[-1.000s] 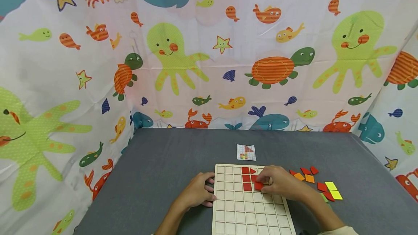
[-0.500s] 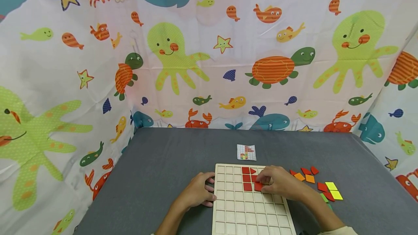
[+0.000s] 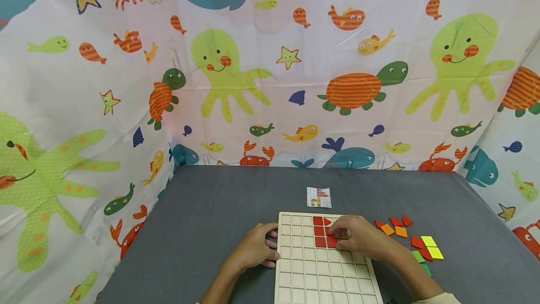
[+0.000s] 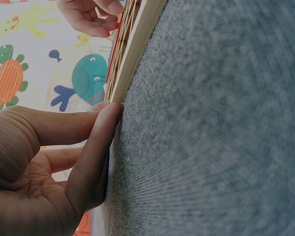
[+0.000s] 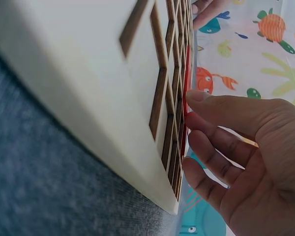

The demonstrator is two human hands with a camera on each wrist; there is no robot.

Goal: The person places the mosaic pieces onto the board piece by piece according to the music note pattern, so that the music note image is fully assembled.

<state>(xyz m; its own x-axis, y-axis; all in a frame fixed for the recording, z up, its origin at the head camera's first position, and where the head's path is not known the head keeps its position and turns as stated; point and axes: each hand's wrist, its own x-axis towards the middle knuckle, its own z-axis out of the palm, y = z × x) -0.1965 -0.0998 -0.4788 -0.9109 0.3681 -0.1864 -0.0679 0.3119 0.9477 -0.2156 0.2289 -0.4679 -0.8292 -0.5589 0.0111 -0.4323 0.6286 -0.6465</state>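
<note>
Just left of my right hand, the red square sat on the board, beside another red tile. That hand's fingers, a bit bent and spread, touched it, not pinching. My left hand, farther off, loosely touched the board's left edge.

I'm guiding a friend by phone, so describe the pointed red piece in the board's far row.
On the grey table, find the wooden board with the left hand at its edge and the right hand over it. In its far row, the pointed red piece sits right of a red square. It tapers to a rightward tip, unlike that square.
</note>
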